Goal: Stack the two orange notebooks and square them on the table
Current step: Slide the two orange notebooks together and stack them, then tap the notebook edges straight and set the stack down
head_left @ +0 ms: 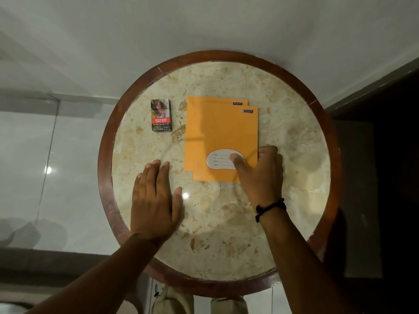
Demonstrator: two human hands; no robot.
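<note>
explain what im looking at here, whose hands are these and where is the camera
There is no machine here. One picture comes from a wide-angle camera worn on a person's head, looking down at their own two bare hands. Below them is a round table with a marble-like top and a dark wooden rim. On it lie two orange notebooks, the top notebook shifted toward the person and to the right on the bottom notebook, so they are stacked but not yet squared. A cigarette pack lies to their left. The right hand, with a black wristband, has its thumb on the top notebook's near right corner. The left hand is flat over the table, holding nothing.
</note>
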